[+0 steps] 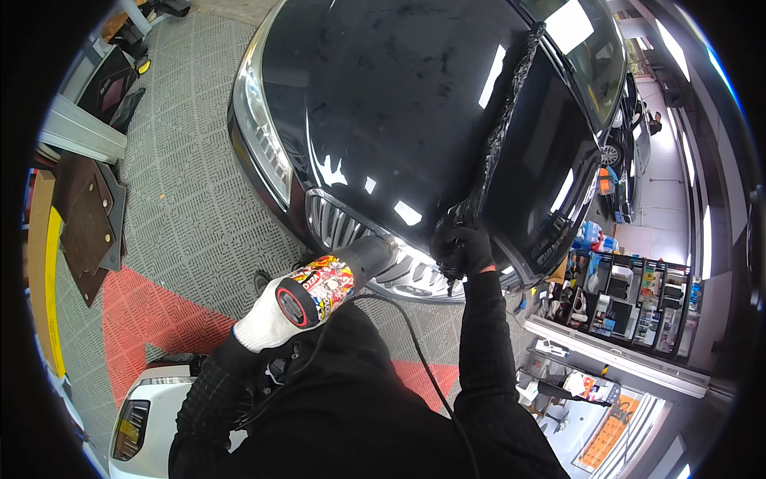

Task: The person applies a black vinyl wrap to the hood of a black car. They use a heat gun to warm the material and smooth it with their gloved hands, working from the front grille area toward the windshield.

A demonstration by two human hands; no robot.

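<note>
My left hand [267,316], in a white knit glove, is closed round a corded heat gun [322,286] with a sticker-covered body. Its dark barrel points at the upper edge of the chrome grille [333,223], at the front of a black car. In a black glove, my right hand [465,249] grips a bunched end of black film [496,148] just above the front edge of the hood [383,88]. From there the crumpled film runs as a long wrinkled ridge across the hood toward the windshield. My right fingertips are partly lost against the dark film.
A power cord [415,339] loops across my front. A white car [152,415] stands close behind me at lower left. Brown floor mats [84,223] lean at the left. Shelves of supplies [630,299] stand at right, and another car [626,152] is parked beyond.
</note>
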